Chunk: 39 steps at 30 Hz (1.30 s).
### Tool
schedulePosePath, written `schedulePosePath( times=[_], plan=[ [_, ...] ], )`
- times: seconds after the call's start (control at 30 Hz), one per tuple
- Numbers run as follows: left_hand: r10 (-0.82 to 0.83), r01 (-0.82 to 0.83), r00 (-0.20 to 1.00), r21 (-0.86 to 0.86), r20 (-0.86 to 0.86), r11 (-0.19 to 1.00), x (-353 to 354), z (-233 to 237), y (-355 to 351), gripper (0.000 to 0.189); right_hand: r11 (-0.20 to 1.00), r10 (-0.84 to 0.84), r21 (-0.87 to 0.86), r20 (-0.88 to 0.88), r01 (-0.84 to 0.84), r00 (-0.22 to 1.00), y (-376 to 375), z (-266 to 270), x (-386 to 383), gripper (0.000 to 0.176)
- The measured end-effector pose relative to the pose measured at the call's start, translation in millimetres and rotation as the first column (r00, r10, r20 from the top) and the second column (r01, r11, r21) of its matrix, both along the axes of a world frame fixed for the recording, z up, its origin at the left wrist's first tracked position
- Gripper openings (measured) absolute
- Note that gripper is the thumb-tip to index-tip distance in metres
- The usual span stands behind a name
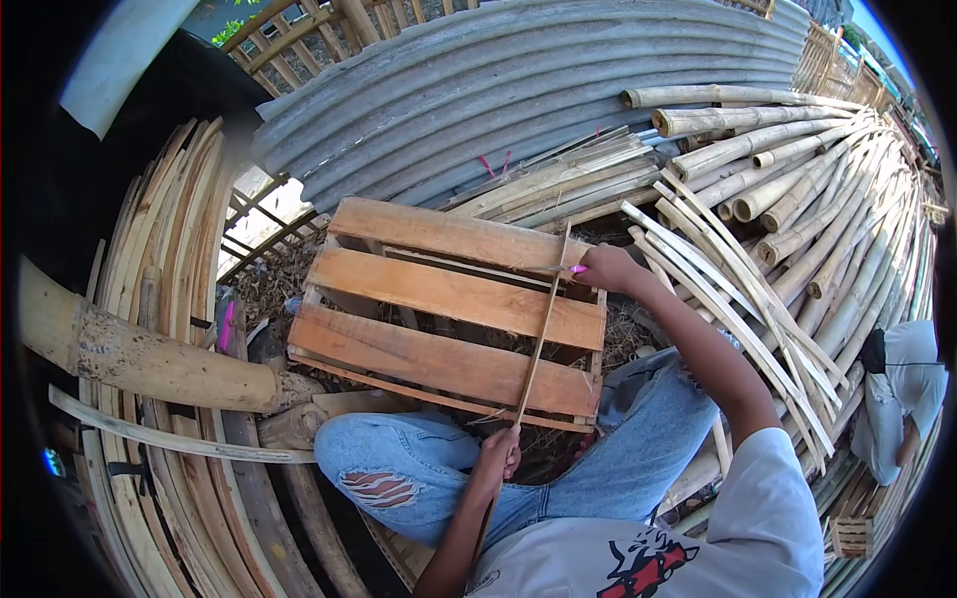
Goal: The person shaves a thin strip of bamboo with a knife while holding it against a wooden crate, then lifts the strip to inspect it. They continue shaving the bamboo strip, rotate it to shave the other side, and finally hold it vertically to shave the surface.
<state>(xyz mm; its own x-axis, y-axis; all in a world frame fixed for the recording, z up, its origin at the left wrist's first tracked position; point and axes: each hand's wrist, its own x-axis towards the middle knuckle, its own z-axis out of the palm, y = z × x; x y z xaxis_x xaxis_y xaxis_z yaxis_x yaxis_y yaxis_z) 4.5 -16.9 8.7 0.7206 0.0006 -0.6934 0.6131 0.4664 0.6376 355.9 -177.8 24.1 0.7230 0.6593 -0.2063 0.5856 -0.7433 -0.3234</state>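
My left hand (495, 454) is closed around the lower part of a long, thin bamboo strip (541, 339), just above my lap. The strip slants away from me across a slatted wooden crate (439, 289), its far end reaching the crate's back slat. My right hand (610, 270) grips a knife (578, 268) by its pink handle, close over the crate's back right corner. The thin blade points left and crosses the strip near its far end. Gaps show between the crate's wide, orange-brown slats.
Long split bamboo strips (164, 259) are stacked at left, beside a thick bamboo pole (150, 354). Whole poles (768, 149) and pale strips (758, 309) lie at right. Corrugated sheeting (518, 90) stands behind the crate. Another person (897, 389) is at far right.
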Motion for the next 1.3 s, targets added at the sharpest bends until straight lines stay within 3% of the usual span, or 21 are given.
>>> schedulePosePath(
  times=[0.17,0.3,0.5,0.6,0.63,0.7,0.73,0.77,0.83,0.9,1.0,1.03,1.1,1.17,1.23,1.3],
  plan=[
    [-0.001,-0.001,1.0,0.08,0.024,0.997,1.0,-0.3,-4.3,0.033,0.999,-0.03,0.029,-0.046,0.031,0.999,-2.6,-14.2,-11.1,0.035],
    [-0.009,0.009,1.0,0.025,-0.012,1.0,-1.5,-3.1,-3.0,0.034,0.974,-0.207,0.126,0.175,0.187,0.963,-10.6,-28.5,15.2,0.033],
    [-0.009,0.003,0.998,-0.099,-0.062,0.995,1.0,1.5,3.0,0.034,0.988,-0.071,0.148,0.205,0.041,0.976,-3.6,-37.5,10.5,0.037],
    [0.001,-0.004,0.999,-0.059,-0.049,0.998,-0.7,0.0,-1.9,0.034,0.972,-0.235,0.055,0.158,0.229,0.959,-9.3,-25.8,30.6,0.035],
    [0.003,-0.007,0.999,-0.093,-0.05,0.996,0.7,0.1,-0.3,0.034,0.983,-0.179,-0.006,0.206,0.185,0.962,-6.9,-25.8,34.0,0.035],
    [0.002,-0.008,0.999,-0.131,-0.049,0.991,3.4,-0.1,-1.0,0.035,0.994,-0.108,0.032,0.189,0.103,0.976,-0.4,-31.4,14.9,0.033],
    [0.004,-0.01,0.999,-0.121,-0.052,0.993,3.0,0.1,-1.1,0.035,1.0,0.006,0.025,0.17,-0.01,0.985,3.7,-27.7,2.2,0.032],
    [0.007,-0.013,0.998,-0.111,-0.058,0.994,1.1,0.1,-1.4,0.035,1.0,0.004,0.022,0.165,-0.008,0.986,3.0,-28.2,6.6,0.032],
    [0.009,-0.013,0.998,-0.071,-0.055,0.997,-0.8,-2.0,-5.3,0.035,0.96,-0.28,0.039,0.132,0.278,0.951,1.5,-24.9,26.6,0.032],
    [0.018,-0.019,0.999,-0.022,-0.039,1.0,1.5,-2.0,-5.8,0.035,0.971,-0.229,-0.034,0.173,0.238,0.958,2.2,-16.9,28.2,0.032],
    [0.01,-0.015,0.998,-0.083,-0.06,0.996,4.5,1.2,-3.7,0.034,0.998,0.07,-0.02,0.229,-0.067,0.971,7.1,-23.8,-2.0,0.028],
    [0.004,-0.005,0.999,-0.027,-0.033,1.0,4.4,-0.4,-6.3,0.034,0.997,0.08,-0.023,0.222,-0.077,0.972,5.4,-30.2,8.1,0.028],
    [-0.006,0.006,1.0,0.03,-0.002,1.0,2.0,-1.6,-8.0,0.034,0.948,-0.31,0.008,0.258,0.319,0.915,-3.0,-34.5,42.7,0.027],
    [-0.01,0.01,1.0,0.002,-0.02,1.0,-0.2,-2.4,-7.7,0.034,0.948,-0.288,-0.051,0.282,0.314,0.915,-17.0,-33.5,49.9,0.025],
    [-0.016,0.016,1.0,-0.007,-0.023,1.0,-4.4,-2.5,-5.3,0.034,0.961,-0.143,-0.187,0.293,0.203,0.945,-23.6,-29.0,39.4,0.025],
    [-0.005,0.004,1.0,-0.027,-0.015,1.0,-3.4,-3.6,-4.2,0.034,0.965,-0.184,-0.126,0.292,0.229,0.939,-32.8,-21.1,40.9,0.026]
  ],
)
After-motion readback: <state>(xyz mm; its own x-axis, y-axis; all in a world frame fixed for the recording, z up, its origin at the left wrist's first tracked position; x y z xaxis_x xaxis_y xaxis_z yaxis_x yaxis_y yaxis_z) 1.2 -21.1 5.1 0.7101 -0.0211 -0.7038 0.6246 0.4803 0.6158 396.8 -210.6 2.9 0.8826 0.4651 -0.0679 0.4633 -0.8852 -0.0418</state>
